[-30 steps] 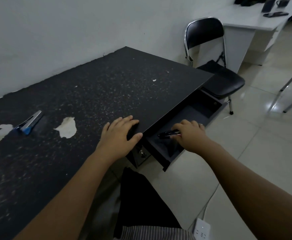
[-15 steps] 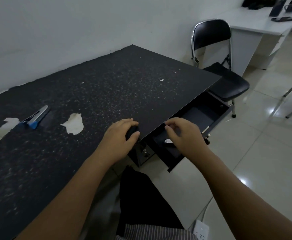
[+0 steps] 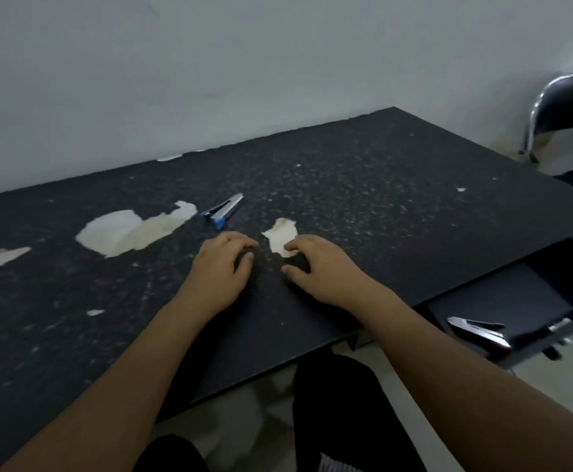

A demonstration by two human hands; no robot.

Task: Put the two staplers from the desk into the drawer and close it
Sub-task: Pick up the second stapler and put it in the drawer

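Note:
A blue and silver stapler lies on the dark desk, a short way beyond my left hand. My left hand rests on the desktop with curled fingers and holds nothing. Beside it, my right hand hovers over the desktop, fingers loosely apart and empty. A dark stapler with a shiny metal top lies in the open drawer at the lower right, under the desk's edge.
Pale patches of peeled surface mark the desktop left of the hands. A black folding chair stands at the far right past the desk's corner. A white wall runs behind the desk. My legs show below the front edge.
My right hand left the dark stapler in the drawer and came up over the desktop. My left hand shifted from the desk's edge toward the blue stapler. The view turned left.

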